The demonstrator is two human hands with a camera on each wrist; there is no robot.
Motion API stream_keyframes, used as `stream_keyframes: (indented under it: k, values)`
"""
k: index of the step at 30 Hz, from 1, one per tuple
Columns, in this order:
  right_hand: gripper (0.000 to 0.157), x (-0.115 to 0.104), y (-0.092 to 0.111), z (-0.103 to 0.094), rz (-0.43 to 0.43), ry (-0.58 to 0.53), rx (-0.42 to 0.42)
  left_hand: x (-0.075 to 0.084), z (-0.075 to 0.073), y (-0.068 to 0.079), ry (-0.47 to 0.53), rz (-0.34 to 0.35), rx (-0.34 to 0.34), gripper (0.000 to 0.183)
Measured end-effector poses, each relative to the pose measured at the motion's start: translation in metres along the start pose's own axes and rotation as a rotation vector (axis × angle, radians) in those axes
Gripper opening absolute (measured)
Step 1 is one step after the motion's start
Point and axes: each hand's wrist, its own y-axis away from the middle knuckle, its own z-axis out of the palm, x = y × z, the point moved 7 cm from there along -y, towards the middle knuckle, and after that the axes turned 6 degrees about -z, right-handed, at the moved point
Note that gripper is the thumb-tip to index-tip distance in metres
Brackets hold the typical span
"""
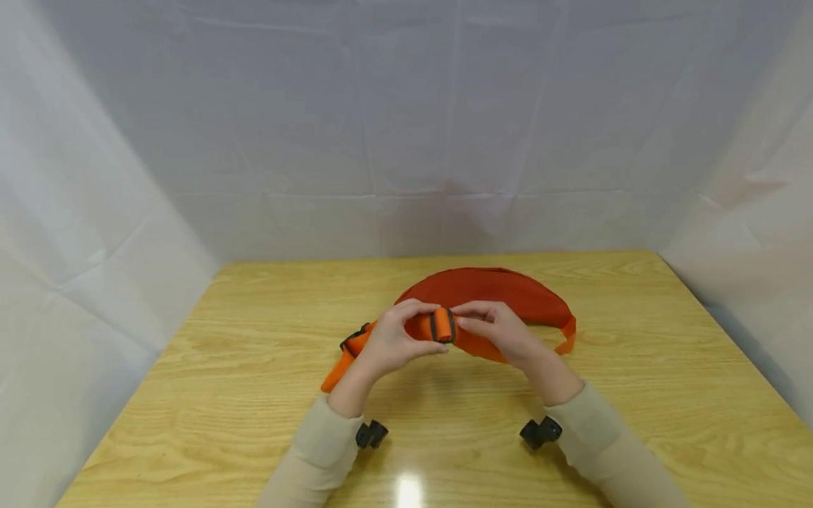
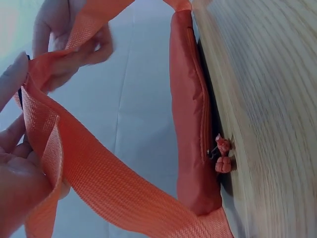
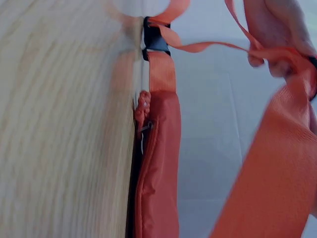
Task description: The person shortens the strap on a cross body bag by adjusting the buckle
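Note:
A red waist bag [image 1: 485, 288] lies at the back of the table with its orange strap [image 2: 119, 183] raised in front of it. My left hand [image 1: 389, 343] pinches the strap at its black adjuster slider [image 1: 442, 327], thumb below and fingers above. From the other side my right hand [image 1: 506, 334] pinches the strap by the slider's right edge, between thumb and fingers. The strap loops through the slider and hangs in folds. A black buckle [image 3: 156, 37] joins the strap near the bag's left end. In the left wrist view, the bag's zipper pull [image 2: 223, 154] hangs near the tabletop.
The wooden table [image 1: 241, 395] carries the bag. White sheeting [image 1: 381, 141] rises behind the table and on both sides. Small black cameras [image 1: 372, 434] sit at the cuffs of both light sleeves.

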Motion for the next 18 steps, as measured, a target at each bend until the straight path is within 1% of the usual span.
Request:
stream_keyframes:
  k: [3,5,6,10,13,18]
  values:
    - [0.043,0.000,0.001,0.002,0.008,0.003,-0.069,-0.004,-0.001,0.000,0.012,-0.035,0.008,0.050]
    - [0.044,0.001,0.002,0.002,0.021,-0.016,-0.094,-0.004,-0.001,0.000,0.019,-0.053,0.003,0.050]
    - [0.044,0.002,0.002,0.002,0.026,-0.019,-0.095,-0.003,-0.001,0.000,0.020,-0.058,-0.001,0.050]
    - [0.042,0.003,0.001,0.001,0.034,-0.018,-0.070,0.018,-0.004,0.003,0.020,-0.048,-0.018,0.048]
    - [0.038,0.003,0.001,0.000,0.045,-0.029,-0.050,0.033,-0.006,0.005,0.015,-0.036,-0.025,0.046]
    - [0.023,0.004,-0.002,0.003,0.055,-0.094,-0.040,0.034,-0.006,0.006,0.011,-0.047,-0.036,0.047]
